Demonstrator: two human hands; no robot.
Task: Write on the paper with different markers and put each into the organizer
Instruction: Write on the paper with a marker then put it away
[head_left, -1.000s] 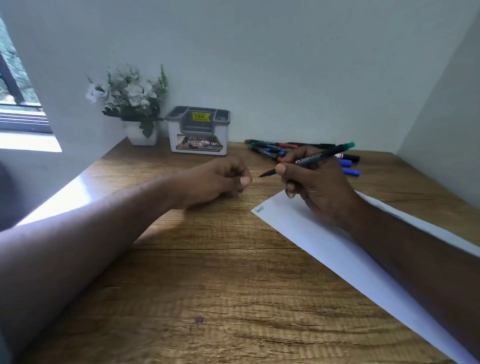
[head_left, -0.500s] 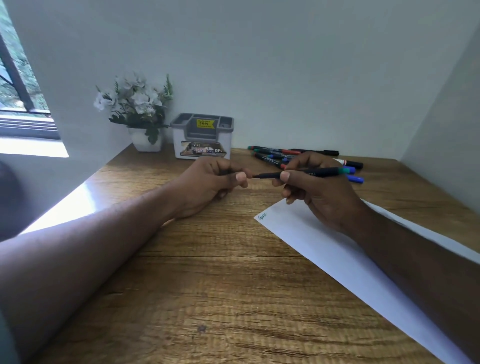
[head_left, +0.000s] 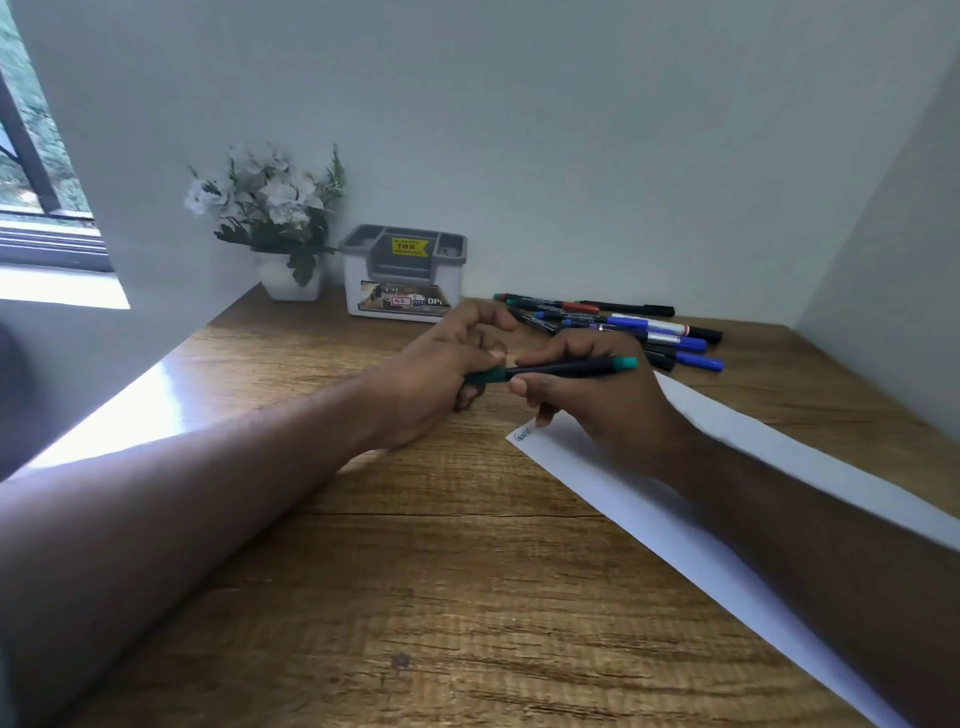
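The green marker (head_left: 563, 370) lies level between both hands, just above the counter (head_left: 415, 597). The right hand (head_left: 587, 400) grips its dark barrel, thumb underneath and fingers over the top. The left hand (head_left: 447, 364) pinches the green cap (head_left: 485, 375) at the marker's left end; whether the cap is fully seated is hard to tell.

The step in hand looks like capping the marker after a green scribble (head_left: 523, 434) on the near corner of the paper (head_left: 675, 525). To do it well, keep barrel and cap in one straight line and press the two hands toward each other until the cap stops, rather than twisting at an angle, which could smear ink on the fingers.

Next the marker should go to the organizer (head_left: 402, 275), which stands at the back of the counter beside the flower pot (head_left: 288, 280), well apart from the hands. Its top slots look narrow, so it is best lowered end first, upright, by the right hand alone. The other markers (head_left: 623, 325) lie in a loose pile behind the hands; lifting the green one over them avoids scattering the pile.
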